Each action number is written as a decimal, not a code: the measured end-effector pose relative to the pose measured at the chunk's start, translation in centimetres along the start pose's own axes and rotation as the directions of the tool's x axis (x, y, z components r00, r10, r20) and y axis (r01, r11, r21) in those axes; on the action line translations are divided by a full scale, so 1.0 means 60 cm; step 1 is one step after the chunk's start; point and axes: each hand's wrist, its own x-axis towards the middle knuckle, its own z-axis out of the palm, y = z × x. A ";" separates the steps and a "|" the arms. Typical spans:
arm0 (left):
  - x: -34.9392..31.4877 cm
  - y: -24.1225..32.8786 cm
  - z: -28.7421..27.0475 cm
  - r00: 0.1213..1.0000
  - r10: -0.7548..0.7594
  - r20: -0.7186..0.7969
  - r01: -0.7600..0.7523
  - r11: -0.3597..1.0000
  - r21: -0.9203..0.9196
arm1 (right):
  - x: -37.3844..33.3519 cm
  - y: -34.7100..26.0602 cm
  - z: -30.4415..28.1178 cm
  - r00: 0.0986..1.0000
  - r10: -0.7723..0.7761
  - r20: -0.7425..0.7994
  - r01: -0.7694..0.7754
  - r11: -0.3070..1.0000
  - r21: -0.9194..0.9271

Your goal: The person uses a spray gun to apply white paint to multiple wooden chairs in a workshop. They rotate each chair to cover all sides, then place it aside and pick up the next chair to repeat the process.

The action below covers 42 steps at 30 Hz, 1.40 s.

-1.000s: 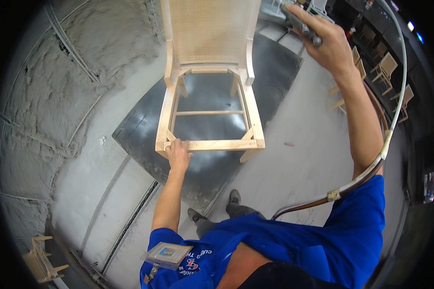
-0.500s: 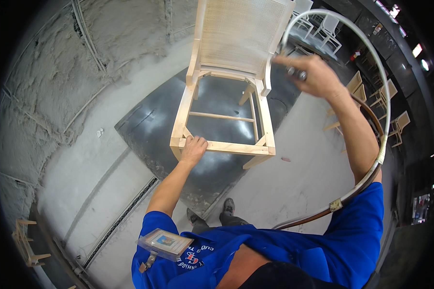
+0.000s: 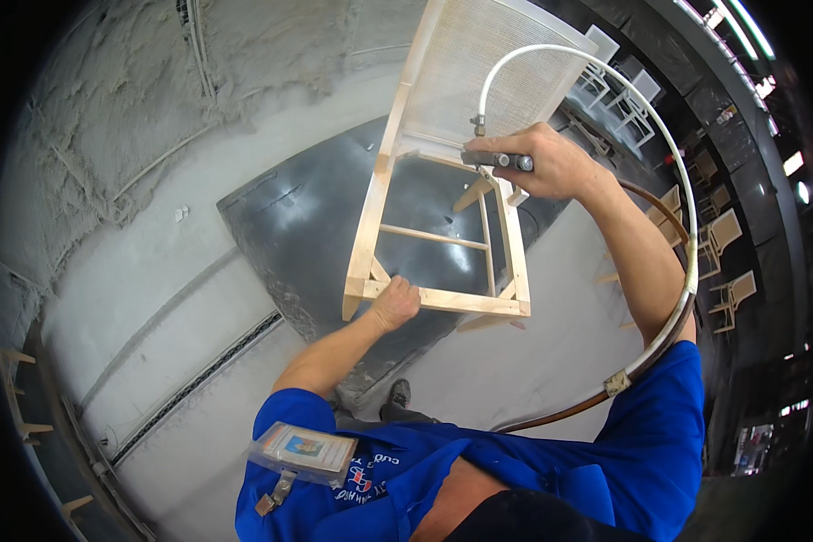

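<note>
Dusty grey floor [image 3: 190, 289] spreads around the dark sheet [image 3: 298, 199] beneath the chair [image 3: 368, 239], my left grip [image 3: 396, 303] pinching its front rail [image 3: 465, 301], my right grip [image 3: 551, 163] curled round a spray gun [image 3: 488, 159] — only partway, I judge, the back [image 3: 452, 86] whitish and perhaps done, the seat frame [image 3: 513, 239], plain wood-coloured, seemingly left.

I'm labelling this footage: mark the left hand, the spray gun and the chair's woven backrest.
Left hand [image 3: 396, 304], head view: back of the hand.
Spray gun [image 3: 490, 159], head view: metal body.
Woven backrest [image 3: 459, 83], head view: mesh panel.
</note>
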 end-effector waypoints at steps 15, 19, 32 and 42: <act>-0.012 0.032 -0.006 0.980 -0.201 -0.017 0.196 0.970 -0.143 | 0.062 -0.019 0.069 0.994 0.099 0.040 -0.106 0.955 0.278; -0.016 0.030 0.004 0.982 -0.190 -0.007 0.187 0.974 -0.127 | 0.145 -0.010 0.025 0.853 0.401 -0.333 -0.284 0.894 0.347; -0.025 0.011 -0.007 0.998 -0.053 0.046 0.054 0.998 -0.018 | -0.085 0.204 -0.282 0.146 0.824 -0.548 -0.475 0.544 0.691; -0.022 -0.009 0.020 0.991 0.072 0.116 -0.072 0.997 -0.007 | -0.237 0.099 -0.096 0.738 0.390 -0.551 -0.563 0.806 -0.183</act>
